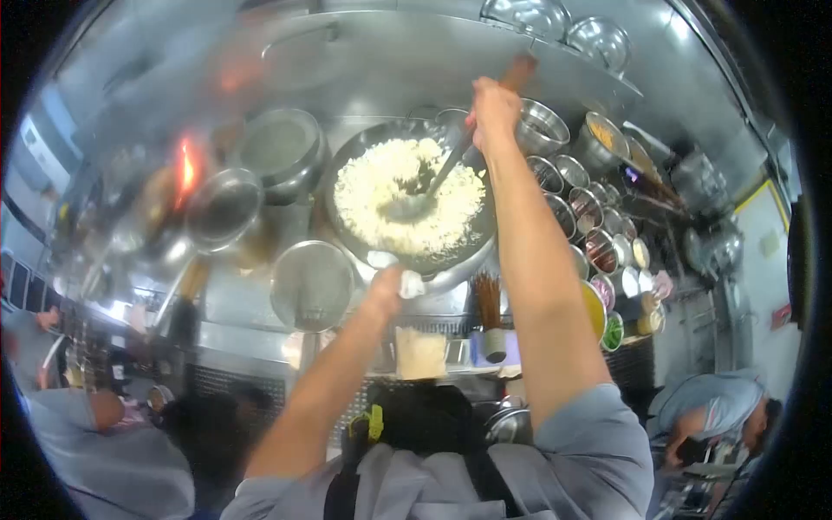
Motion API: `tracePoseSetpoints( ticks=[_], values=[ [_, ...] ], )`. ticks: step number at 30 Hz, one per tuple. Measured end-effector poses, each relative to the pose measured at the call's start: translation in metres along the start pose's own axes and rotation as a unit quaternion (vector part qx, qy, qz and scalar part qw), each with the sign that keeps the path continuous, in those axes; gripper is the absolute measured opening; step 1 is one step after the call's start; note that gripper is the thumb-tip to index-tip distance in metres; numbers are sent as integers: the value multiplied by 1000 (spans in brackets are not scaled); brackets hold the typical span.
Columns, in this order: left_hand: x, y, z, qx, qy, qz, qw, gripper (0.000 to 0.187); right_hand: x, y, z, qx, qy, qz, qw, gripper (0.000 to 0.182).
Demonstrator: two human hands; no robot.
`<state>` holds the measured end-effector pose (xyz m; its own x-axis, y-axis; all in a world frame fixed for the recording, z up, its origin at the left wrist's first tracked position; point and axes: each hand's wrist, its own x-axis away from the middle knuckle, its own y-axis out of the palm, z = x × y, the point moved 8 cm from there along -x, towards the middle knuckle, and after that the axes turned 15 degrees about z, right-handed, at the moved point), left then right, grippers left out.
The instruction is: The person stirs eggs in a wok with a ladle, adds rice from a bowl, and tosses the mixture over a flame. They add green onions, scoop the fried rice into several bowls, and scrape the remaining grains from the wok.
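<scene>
The pale food (360, 204) lies in the wok (347, 241), just beyond my left grip (390, 282) and below and left of my right grip (496, 113). It looks loose and lumpy, creamy yellow-white, spread wide around a dark gap. My right grip is closed round the handle of the ladle (447, 165), whose bowl rests among the food. My left grip is closed on a white cloth (412, 284) at the wok's near rim. The wok sits behind the front edge of the steel worktop (243, 303), between a round strainer (312, 286) and small bowls (601, 249).
</scene>
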<state>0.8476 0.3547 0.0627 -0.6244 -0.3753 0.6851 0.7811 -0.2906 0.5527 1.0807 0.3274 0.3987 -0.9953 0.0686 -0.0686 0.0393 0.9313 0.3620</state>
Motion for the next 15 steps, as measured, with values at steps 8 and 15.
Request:
tracePoseSetpoints(
  ticks=[8, 15],
  values=[
    [115, 35, 22, -81, 43, 17, 996, 21, 117, -8, -91, 63, -142, -35, 987, 27],
    [198, -5, -30, -86, -84, 26, 992, 22, 97, 6, -152, -43, -80, -75, 993, 18]
  ],
)
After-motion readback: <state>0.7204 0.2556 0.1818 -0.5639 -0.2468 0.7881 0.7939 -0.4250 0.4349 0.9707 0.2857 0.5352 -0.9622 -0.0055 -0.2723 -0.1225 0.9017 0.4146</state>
